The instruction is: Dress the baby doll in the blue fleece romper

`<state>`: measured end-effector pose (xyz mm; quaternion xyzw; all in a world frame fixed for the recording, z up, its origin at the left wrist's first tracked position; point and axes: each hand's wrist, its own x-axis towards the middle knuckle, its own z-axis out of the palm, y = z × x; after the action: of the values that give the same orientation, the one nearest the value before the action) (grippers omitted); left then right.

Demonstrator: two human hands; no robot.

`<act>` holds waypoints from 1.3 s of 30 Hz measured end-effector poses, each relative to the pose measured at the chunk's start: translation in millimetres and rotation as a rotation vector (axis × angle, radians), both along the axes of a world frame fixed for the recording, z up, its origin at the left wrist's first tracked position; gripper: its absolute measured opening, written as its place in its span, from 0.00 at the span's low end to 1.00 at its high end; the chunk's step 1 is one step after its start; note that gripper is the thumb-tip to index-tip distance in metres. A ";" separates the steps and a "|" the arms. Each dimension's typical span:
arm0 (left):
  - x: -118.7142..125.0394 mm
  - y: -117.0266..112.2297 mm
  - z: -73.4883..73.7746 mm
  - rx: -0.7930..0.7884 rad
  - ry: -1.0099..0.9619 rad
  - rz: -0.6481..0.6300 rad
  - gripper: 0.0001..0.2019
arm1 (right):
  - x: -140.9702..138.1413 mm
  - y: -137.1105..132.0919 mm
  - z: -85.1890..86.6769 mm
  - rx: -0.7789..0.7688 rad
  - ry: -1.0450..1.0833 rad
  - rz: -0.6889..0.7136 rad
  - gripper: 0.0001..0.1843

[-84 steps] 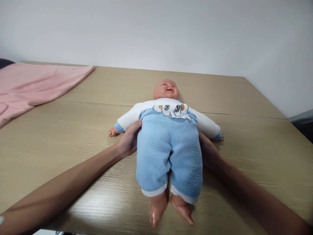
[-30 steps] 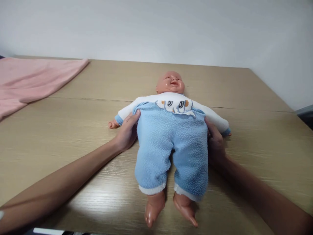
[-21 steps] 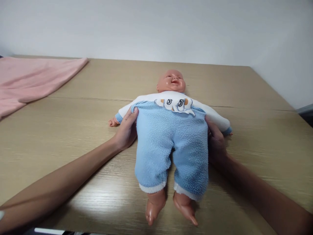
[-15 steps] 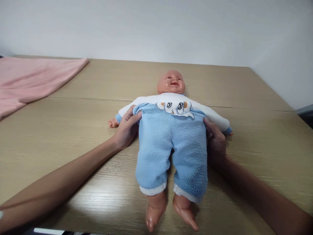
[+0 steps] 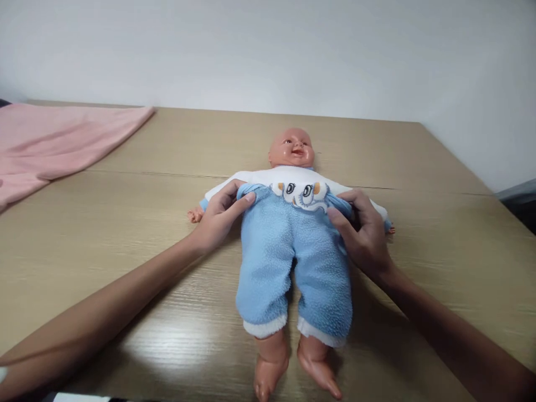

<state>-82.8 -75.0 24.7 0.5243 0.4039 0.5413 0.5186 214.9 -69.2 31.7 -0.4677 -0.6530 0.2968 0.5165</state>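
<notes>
A baby doll lies on its back, its head at the far side and its bare feet toward me. It wears a white top with blue cuffs and fluffy blue pants with white hems. An embroidered animal face with two eyes sits at the middle of the waist. My left hand pinches the pants' bunched waist edge on the left, thumb on top. On the other side my right hand has its thumb on the front of the pants and its fingers over the folded waist edge.
The doll rests on a light wooden table with a seam running across it. A pink cloth lies at the far left. Behind the table stands a pale wall. A dark object shows beyond the right edge.
My right hand has moved up and inward from the side of the pants, its thumb now on the front. The waist edge has come slightly nearer on both sides. My left hand keeps its hold.
</notes>
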 end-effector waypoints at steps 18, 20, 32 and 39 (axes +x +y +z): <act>-19.7 12.5 -25.1 0.154 0.564 0.010 0.13 | 13.6 32.5 -9.1 -0.281 -0.249 0.061 0.25; -22.2 12.4 -27.4 0.239 0.712 0.024 0.12 | 15.2 26.3 -8.6 -0.211 -0.430 -0.012 0.25; -13.8 10.0 -28.5 -0.057 0.336 -0.017 0.14 | 7.3 4.5 -30.2 -0.451 0.136 -0.082 0.26; -7.6 8.6 -37.2 -0.098 0.045 -0.006 0.24 | 4.7 11.9 -29.8 -0.411 0.244 -0.036 0.21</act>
<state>-90.4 -66.4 -12.5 0.5114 0.4400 0.5073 0.5362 219.6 -57.4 1.9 -0.5354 -0.5030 0.4686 0.4907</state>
